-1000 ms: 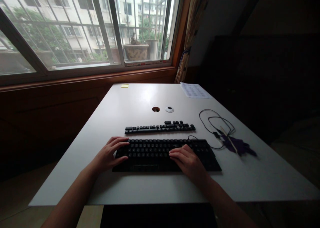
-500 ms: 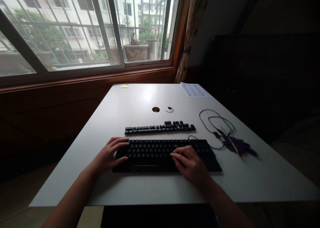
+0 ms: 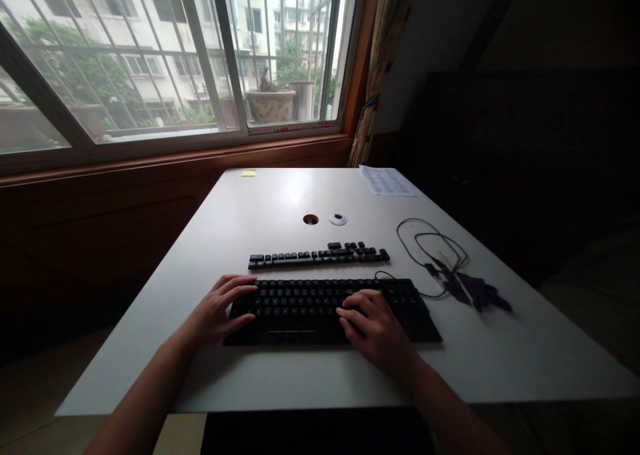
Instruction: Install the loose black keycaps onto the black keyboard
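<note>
The right hand (image 3: 376, 328) is shifting over the keyboard (image 3: 295, 303), its grip unclear; the left hand (image 3: 216, 307) is resting open. A window (image 3: 235, 75) is lighting the worktop (image 3: 265, 205).

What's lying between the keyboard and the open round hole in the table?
Loose black keys, lined up in rows, lie between the keyboard and the hole; the head view shows it.

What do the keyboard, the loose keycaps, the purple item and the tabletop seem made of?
Keyboard: probably black plastic; the front strip shows a faint glint.
Loose keycaps: likely moulded plastic, dark, with a slight sheen on top.
Purple item: perhaps fabric, matte; it lies limp with pointed edges and no highlights.
Tabletop: smooth white, maybe laminate; window light makes a soft glare.
</note>
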### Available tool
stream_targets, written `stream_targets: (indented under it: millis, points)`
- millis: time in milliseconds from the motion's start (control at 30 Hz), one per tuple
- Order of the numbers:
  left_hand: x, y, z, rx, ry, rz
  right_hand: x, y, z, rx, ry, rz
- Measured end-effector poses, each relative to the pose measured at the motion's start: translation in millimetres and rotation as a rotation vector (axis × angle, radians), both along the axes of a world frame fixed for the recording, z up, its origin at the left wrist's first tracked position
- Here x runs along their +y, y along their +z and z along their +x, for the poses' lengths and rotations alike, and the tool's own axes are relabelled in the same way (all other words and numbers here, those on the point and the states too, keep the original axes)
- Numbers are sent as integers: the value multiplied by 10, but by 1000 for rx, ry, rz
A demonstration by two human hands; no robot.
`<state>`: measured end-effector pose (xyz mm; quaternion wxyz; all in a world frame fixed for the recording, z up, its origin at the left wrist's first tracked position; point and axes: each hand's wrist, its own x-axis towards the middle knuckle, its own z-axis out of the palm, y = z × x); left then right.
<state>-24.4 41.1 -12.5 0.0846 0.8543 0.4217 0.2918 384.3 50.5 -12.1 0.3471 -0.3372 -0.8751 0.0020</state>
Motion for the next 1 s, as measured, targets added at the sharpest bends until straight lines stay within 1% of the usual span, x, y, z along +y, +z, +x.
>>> stream_targets:
  millis: [1000]
  points:
    - [0, -2, 3, -2, 10, 14, -52, 28, -57, -8, -38, 11]
